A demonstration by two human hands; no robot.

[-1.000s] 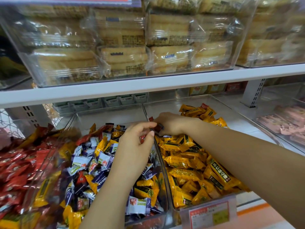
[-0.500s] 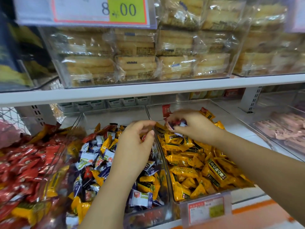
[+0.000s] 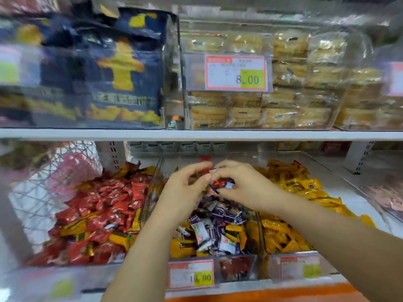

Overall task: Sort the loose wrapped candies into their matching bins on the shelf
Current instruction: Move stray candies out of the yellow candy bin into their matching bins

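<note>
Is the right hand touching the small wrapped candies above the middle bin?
Touching. The head view shows the right hand with its fingers and thumb pinched round the small wrapped candies, with no gap between them, above the middle bin.

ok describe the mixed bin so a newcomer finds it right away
Look just below the white shelf board. There, take the middle bin, between the red candies and the yellow candies. Only it holds purple-and-white wrappers mixed with yellow ones.

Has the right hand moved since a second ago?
Yes. The right hand, gripping wrapped candies, has shifted left, from over the yellow-candy bin to over the mixed middle bin.
</note>
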